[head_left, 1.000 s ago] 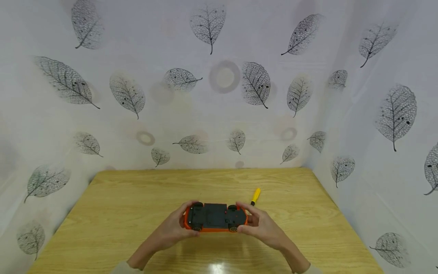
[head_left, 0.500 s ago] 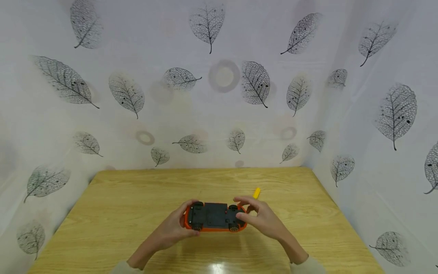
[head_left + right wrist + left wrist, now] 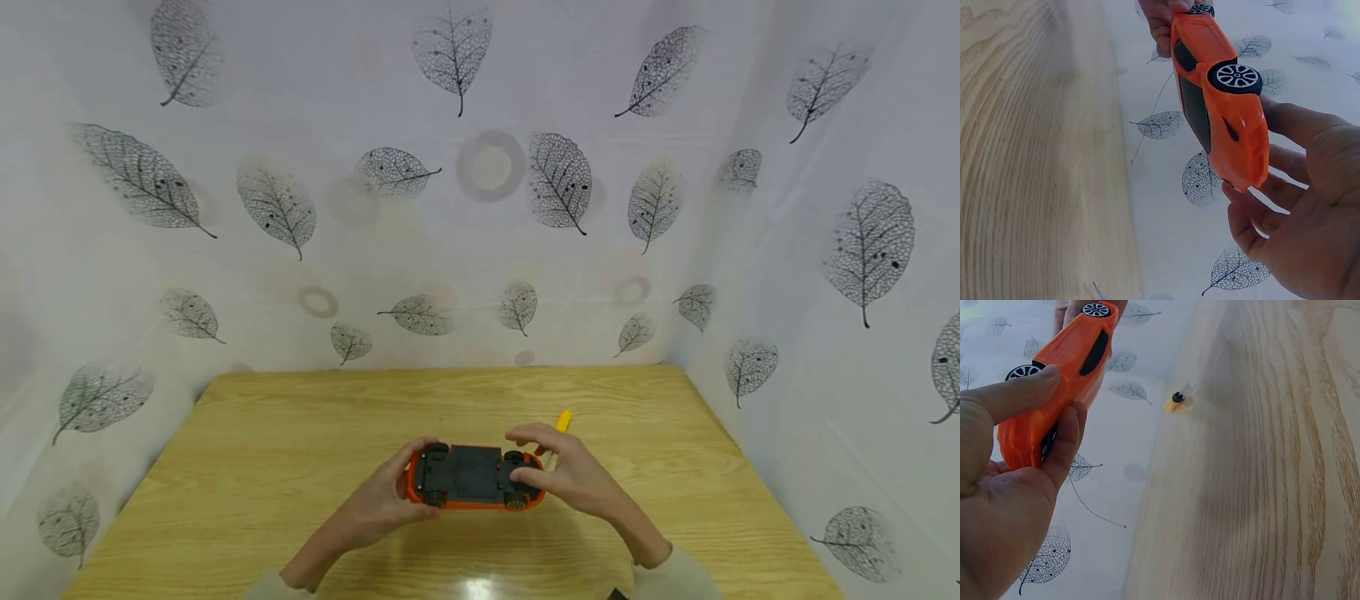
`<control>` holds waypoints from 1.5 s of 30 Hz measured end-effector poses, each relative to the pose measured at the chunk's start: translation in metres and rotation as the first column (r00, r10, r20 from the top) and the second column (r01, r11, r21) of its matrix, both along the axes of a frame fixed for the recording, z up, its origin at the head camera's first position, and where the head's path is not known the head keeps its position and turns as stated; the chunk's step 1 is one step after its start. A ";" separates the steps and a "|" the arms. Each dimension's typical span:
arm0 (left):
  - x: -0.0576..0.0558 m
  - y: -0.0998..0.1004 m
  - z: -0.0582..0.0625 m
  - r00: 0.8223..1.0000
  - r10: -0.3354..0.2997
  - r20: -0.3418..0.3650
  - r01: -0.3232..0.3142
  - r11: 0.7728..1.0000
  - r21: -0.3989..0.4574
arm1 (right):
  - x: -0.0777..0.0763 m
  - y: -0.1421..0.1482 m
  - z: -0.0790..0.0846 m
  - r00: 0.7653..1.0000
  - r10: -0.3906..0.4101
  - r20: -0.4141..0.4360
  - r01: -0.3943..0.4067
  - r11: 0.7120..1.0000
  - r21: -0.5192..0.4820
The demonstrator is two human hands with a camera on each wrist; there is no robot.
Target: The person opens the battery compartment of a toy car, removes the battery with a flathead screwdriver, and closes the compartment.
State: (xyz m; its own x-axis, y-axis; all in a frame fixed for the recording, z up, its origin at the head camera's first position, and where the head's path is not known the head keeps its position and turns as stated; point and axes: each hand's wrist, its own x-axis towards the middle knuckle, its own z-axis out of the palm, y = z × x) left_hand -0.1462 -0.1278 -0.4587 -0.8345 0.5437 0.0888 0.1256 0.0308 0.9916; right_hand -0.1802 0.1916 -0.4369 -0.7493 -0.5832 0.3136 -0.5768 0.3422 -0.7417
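Note:
An orange toy car (image 3: 476,477) is held upside down above the table, its black underside with wheels facing up in the head view. My left hand (image 3: 378,504) grips one end, thumb along the near side and fingers on the far side; the left wrist view shows this thumb (image 3: 1022,394) beside a wheel. At the other end is my right hand (image 3: 573,475), its thumb over the underside and its fingers loosely bent past the far edge. In the right wrist view, the right hand's fingers (image 3: 1250,212) spread around the car's end without closing on it.
A screwdriver with a yellow handle (image 3: 563,421) lies on the wooden table (image 3: 300,433) beyond the right hand, partly hidden by it. White cloth with leaf prints (image 3: 480,250) stands around the back and sides. A small dark thing (image 3: 617,594) shows by the right sleeve.
My right hand has loosened from the car's end and moved up, its thumb shifting from the near side onto the underside. The left hand keeps its grip, and the car has hardly moved.

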 end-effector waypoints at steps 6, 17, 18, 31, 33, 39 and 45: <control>-0.001 0.000 -0.001 1.000 -0.005 -0.005 0.005 1.000 0.013 | -0.003 -0.004 0.000 0.999 0.019 -0.043 -0.018 0.999 0.026; -0.002 0.002 -0.009 1.000 -0.023 -0.014 0.024 0.999 0.035 | -0.002 -0.008 0.002 0.998 0.056 -0.033 -0.055 0.998 0.041; -0.001 0.002 -0.010 1.000 -0.026 -0.008 0.026 0.999 0.039 | -0.002 -0.008 0.001 0.997 0.058 -0.040 -0.057 0.997 0.048; -0.001 0.001 -0.012 0.999 -0.037 -0.012 0.038 0.998 0.050 | -0.004 -0.013 0.001 0.991 0.093 -0.092 -0.086 0.993 0.078; -0.002 0.001 -0.012 0.999 -0.038 -0.017 0.039 0.998 0.051 | -0.005 -0.013 0.000 0.989 0.098 -0.107 -0.090 0.993 0.081; -0.003 -0.001 -0.011 0.999 -0.047 -0.014 0.047 0.996 0.071 | -0.007 -0.013 -0.005 0.959 0.142 -0.246 -0.124 0.989 0.087; -0.003 -0.001 -0.010 0.999 -0.030 0.016 0.029 0.997 0.076 | -0.009 -0.015 -0.013 0.921 0.143 -0.361 -0.131 0.990 0.059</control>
